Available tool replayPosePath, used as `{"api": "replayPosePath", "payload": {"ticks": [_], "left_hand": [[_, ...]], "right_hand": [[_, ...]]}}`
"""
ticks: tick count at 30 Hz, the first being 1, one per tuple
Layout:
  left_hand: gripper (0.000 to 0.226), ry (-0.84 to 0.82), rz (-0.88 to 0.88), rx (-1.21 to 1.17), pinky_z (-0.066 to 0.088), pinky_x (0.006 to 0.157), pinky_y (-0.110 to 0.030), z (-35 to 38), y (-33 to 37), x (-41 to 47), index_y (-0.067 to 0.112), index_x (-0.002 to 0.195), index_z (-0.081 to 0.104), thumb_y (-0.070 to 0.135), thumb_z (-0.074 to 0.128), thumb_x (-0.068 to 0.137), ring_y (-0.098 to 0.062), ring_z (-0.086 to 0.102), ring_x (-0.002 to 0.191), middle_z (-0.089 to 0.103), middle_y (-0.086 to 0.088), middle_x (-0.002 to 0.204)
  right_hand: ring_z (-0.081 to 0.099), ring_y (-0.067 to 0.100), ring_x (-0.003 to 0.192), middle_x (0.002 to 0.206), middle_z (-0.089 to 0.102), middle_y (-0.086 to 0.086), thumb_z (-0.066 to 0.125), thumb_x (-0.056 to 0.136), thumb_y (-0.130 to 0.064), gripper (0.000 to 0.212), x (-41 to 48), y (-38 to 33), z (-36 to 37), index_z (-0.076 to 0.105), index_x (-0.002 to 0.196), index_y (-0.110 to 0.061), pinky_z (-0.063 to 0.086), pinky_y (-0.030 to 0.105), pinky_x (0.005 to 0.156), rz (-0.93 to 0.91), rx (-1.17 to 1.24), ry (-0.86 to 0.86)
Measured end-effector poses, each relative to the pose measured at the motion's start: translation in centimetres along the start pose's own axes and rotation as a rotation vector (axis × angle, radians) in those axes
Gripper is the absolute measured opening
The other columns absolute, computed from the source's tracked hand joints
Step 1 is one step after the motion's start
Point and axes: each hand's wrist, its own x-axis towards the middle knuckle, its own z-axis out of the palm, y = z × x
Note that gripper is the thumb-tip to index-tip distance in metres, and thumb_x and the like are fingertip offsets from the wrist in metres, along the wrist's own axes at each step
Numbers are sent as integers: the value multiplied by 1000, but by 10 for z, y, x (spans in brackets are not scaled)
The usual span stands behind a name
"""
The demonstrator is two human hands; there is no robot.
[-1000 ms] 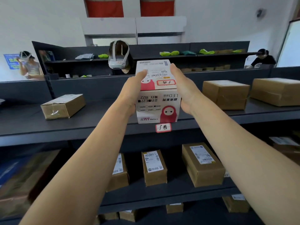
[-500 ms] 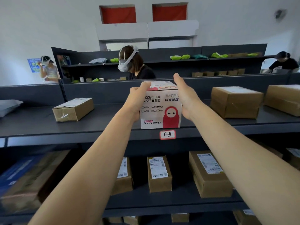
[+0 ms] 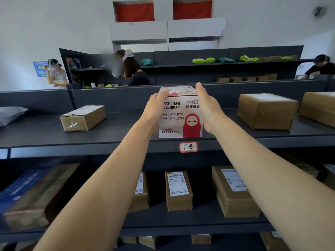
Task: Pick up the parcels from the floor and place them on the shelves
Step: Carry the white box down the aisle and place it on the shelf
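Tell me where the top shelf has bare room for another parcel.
Bare patches lie on the top shelf between the small brown box and the white LED bulb box, and between that box and the large brown box. Farther right, boxes sit close together.

Both hands, the left hand (image 3: 155, 110) and right hand (image 3: 208, 107), press flat against the sides of a white parcel (image 3: 179, 115) (its print upside down) resting on the top shelf (image 3: 126, 136) above a red-bordered label (image 3: 188, 147). Brown boxes (image 3: 83, 117) sit well apart on either side.
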Motion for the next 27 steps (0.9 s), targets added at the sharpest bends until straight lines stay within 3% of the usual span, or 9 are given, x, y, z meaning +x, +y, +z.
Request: {"api": "replayPosePath", "payload": {"ticks": [6,12,14,16,19,21,22,25,27], "left_hand": [[31,8,3,3,64,75,-47,1,0,-1,21,110,56,47,46,95,-22,77,81,78,-3,93],[28,-13,23,21,62,78,-51,1,2,-5,24,97,61,46,43,96,-19,76,76,79,0,82],[46,1,-16,32,59,87,-55,2,4,-9,19,122,56,53,45,93,-24,74,95,76,-6,107],[75,85,-33,34,51,99,-49,2,7,-13,22,151,27,61,47,90,-30,61,119,55,-10,141],[73,280,164,46,34,97,-28,1,17,-24,17,154,21,52,47,95,-19,44,132,40,-7,154],[59,348,326,27,34,88,-13,-1,25,-36,15,148,35,42,48,98,-7,47,121,46,-3,148],[52,346,400,23,38,82,-5,-1,28,-44,13,143,41,38,48,99,1,51,112,51,0,141],[35,280,556,3,41,77,2,-2,30,-72,12,129,53,30,49,99,16,57,93,61,11,115],[33,196,610,-26,44,80,-4,-4,22,-89,12,125,56,28,48,98,15,59,94,62,14,108]], "right_hand": [[66,27,108,121,70,9,33,97,-62,61,1,1,3,53,134,-18,49,49,103,-8,-11,10],[68,26,104,116,72,8,33,97,-62,59,1,2,2,56,130,-19,52,47,99,-11,9,-1],[71,23,98,110,75,7,34,97,-61,54,0,2,-1,59,124,-22,56,40,88,-22,39,-9],[70,13,83,95,75,-1,35,99,-58,41,-2,1,-4,61,108,-27,51,27,68,-74,59,28],[53,-5,73,81,57,-22,37,102,-50,45,-12,-5,-7,58,125,-19,39,20,62,-222,27,167],[51,-11,89,98,56,-22,40,102,-45,50,-23,-7,-8,54,130,-6,47,23,83,-350,-11,238],[51,-15,93,101,57,-21,43,102,-43,49,-31,-6,-9,55,129,-5,49,21,84,-416,-27,252],[49,-34,86,98,55,-31,47,102,-40,40,-61,-1,-11,58,131,-16,37,-8,72,-543,-42,228],[53,-30,92,101,60,-29,46,103,-34,35,-81,6,-14,58,130,-15,39,-5,77,-592,-11,185]]}}
